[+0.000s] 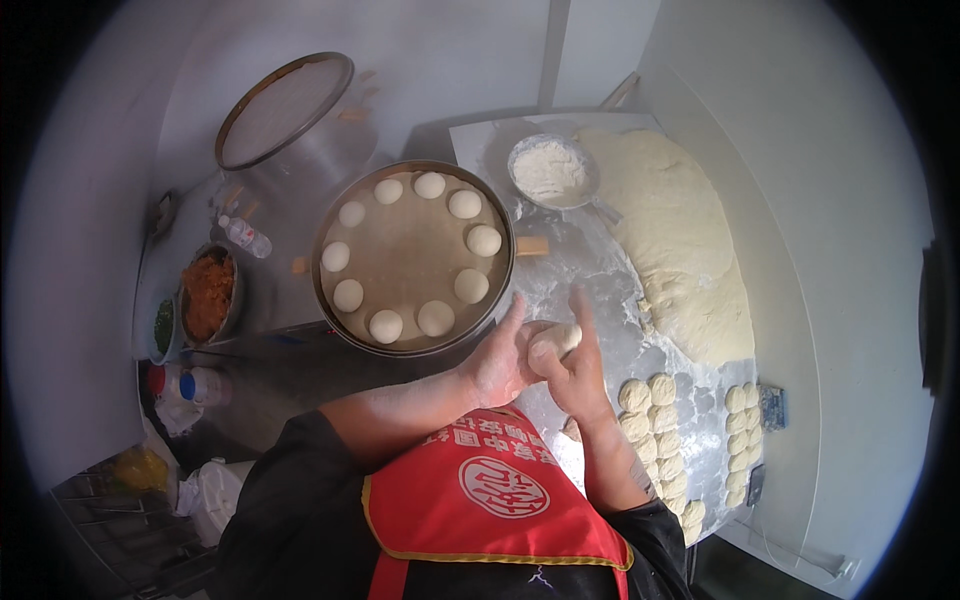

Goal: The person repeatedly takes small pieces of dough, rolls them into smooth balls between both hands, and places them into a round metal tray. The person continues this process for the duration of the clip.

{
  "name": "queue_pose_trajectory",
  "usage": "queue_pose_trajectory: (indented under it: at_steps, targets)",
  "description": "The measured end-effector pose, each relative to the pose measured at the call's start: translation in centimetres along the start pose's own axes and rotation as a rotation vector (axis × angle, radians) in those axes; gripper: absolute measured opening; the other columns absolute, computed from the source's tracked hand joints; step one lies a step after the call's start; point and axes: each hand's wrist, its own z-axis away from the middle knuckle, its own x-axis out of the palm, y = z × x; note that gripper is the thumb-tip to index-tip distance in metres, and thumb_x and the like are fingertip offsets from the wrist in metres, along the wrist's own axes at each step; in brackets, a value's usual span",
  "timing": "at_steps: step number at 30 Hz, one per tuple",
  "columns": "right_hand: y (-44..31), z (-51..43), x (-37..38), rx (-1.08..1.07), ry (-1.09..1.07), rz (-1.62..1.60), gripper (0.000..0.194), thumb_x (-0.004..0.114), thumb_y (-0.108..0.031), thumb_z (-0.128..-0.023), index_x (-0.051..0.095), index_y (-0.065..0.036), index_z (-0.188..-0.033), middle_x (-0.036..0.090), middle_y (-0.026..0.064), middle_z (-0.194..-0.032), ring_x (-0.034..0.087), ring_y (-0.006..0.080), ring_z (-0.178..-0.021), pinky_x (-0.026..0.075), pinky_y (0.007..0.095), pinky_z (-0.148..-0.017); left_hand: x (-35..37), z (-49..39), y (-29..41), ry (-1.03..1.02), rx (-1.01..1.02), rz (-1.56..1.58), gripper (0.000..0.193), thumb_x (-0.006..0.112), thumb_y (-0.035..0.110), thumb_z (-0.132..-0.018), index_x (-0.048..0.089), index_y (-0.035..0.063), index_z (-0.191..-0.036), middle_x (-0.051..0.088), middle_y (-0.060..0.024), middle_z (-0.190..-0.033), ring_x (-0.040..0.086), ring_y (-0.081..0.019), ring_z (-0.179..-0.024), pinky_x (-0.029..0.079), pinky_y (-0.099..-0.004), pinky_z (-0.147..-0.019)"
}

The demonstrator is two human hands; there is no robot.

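A smooth pale dough ball point(568, 337) is held between my two hands in front of the apron. My left hand point(496, 369) cups it from the left, thumb pointing up. From the right, my right hand point(579, 375) presses on it with fingers extended; part of the ball is hidden by the hands. Flour dusts both hands and the left forearm. Just beyond my left hand stands a round steamer tray point(330, 315) lined with cloth, where several smooth dough balls point(436, 319) sit in a ring along the rim.
A large dough slab point(675, 225) covers the floured metal table's point(562, 255) right side. Rows of dough pieces point(663, 420) lie nearer. A flour bowl point(551, 169) stands behind. Leftward are a plastic bottle point(246, 236), a bowl of orange filling point(208, 296) and chopped greens point(163, 326).
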Motion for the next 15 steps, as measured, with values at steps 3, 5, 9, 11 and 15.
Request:
queue_pose_trajectory:
  at_steps: [3,5,9,11,15]
  targets:
    - [-1.3,-0.1,0.1,-0.114,0.060,0.029,0.078,0.092,-0.030,-0.086,0.057,0.003,-0.147,0.048,0.0321,-0.157,0.051,0.0457,-0.144,0.046,0.0529,-0.115,-0.4,0.5,0.9,-0.087,-0.036,0.091,0.115,0.030,0.095,-0.095,0.045,0.0013,-0.160,0.059,-0.0122,-0.151,0.054,-0.0281,-0.144,0.037,-0.0473,-0.125]
    - [-1.2,-0.5,-0.8,-0.312,0.015,0.315,0.071,0.092,-0.025,-0.085,0.059,0.004,-0.141,0.051,0.0310,-0.155,0.051,0.0447,-0.144,0.047,0.0514,-0.114,0.0,1.4,1.8,-0.196,-0.062,0.152,0.116,0.030,0.095,-0.095,0.042,0.0017,-0.162,0.059,-0.0136,-0.151,0.054,-0.0298,-0.144,0.037,-0.0473,-0.125]
    - [-0.5,0.3,-0.4,0.298,-0.146,-0.330,0.043,0.080,-0.020,-0.100,0.064,0.005,-0.131,0.071,0.0155,-0.124,0.071,0.0245,-0.110,0.058,0.0366,-0.096,-1.4,1.8,1.3,0.148,-0.232,0.045,0.101,0.032,0.088,-0.100,0.051,0.0039,-0.153,0.062,-0.0128,-0.148,0.060,-0.0328,-0.135,0.044,-0.0506,-0.117]
    - [-0.8,-0.2,0.2,0.436,-0.228,-0.403,0.033,0.067,-0.026,-0.109,0.070,0.004,-0.123,0.073,0.0072,-0.104,0.070,0.0145,-0.096,0.058,0.0302,-0.085,-3.0,1.1,0.2,0.208,-0.184,0.122,0.091,0.039,0.083,-0.103,0.061,0.0046,-0.143,0.070,-0.0133,-0.134,0.066,-0.0319,-0.126,0.049,-0.0504,-0.111]
    - [-2.5,-1.0,1.4,0.394,-0.374,-0.034,0.040,0.066,-0.039,-0.108,0.077,0.000,-0.109,0.077,0.0102,-0.095,0.074,0.0267,-0.087,0.058,0.0396,-0.076,-5.9,0.7,-1.4,0.058,-0.178,0.367,0.079,0.048,0.078,-0.103,0.070,0.0048,-0.126,0.076,-0.0115,-0.115,0.072,-0.0289,-0.110,0.056,-0.0464,-0.102]
